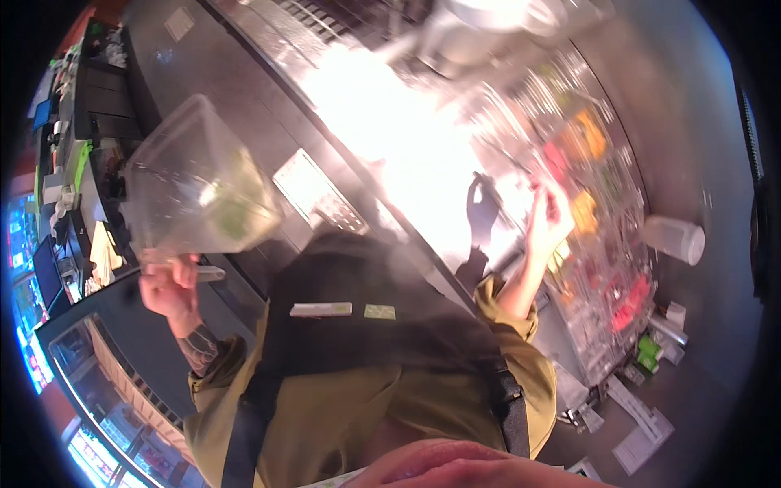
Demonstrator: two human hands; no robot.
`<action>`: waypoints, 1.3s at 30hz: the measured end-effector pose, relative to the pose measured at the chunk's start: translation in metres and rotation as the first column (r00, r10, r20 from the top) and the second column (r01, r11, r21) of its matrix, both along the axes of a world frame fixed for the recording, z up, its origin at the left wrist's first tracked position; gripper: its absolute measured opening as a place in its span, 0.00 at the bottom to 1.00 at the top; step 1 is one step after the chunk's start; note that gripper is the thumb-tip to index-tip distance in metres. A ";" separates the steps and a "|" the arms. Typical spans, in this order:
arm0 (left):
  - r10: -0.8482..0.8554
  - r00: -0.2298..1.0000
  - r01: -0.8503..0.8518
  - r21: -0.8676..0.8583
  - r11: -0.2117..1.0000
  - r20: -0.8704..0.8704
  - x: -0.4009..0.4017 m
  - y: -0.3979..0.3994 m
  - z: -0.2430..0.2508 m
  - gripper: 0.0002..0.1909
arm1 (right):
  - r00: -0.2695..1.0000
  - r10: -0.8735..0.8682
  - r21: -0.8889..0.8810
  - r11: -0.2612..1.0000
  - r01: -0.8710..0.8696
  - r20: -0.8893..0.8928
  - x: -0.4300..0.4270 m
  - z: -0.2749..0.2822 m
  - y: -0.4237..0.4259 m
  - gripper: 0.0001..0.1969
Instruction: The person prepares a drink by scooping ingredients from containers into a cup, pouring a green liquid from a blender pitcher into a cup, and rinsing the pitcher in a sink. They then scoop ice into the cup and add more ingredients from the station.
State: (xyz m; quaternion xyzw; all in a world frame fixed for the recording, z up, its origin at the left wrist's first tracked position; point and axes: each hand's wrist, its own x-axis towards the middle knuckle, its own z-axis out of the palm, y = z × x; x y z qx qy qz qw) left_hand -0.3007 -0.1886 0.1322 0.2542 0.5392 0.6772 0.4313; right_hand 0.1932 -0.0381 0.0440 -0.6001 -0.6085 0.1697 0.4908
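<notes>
My left hand [171,283] grips a clear plastic tub [174,177] by its edge, out to the left above the floor. The tub is tilted, and some green contents [233,213] show through its wall. A short pale handle-like piece [210,272] sticks out beside my fingers; what it belongs to is unclear. My right hand [549,213] is over the near side of several clear bins [586,262] with yellow, pink and green contents. Its fingertips are drawn together, but glare and blur hide whether anything is between them. A sharp shadow of this hand falls on the bright steel counter [421,158].
A clear cup [674,240] lies beyond the bins. Large blurred metal vessels [470,36] stand at the top. Below the counter edge is a white perforated panel [320,192]. A dark counter [116,329] and a glass display case [122,390] are on the left.
</notes>
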 end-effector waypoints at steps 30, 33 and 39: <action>0.360 0.914 -0.374 0.048 0.926 0.187 -0.691 0.376 -0.078 0.13 | 0.720 0.657 -0.321 0.747 -0.582 0.224 -0.871 -0.044 0.604 0.28; 0.307 0.949 -0.308 0.019 0.951 0.068 -0.775 0.435 -0.098 0.14 | 0.534 0.786 -0.511 0.612 -0.604 0.310 -1.040 -0.065 0.745 0.27; 0.370 0.901 -0.363 -0.071 0.929 0.228 -0.966 0.588 -0.131 0.12 | 0.675 0.044 -0.274 0.931 0.239 0.737 -1.139 -0.118 1.017 0.21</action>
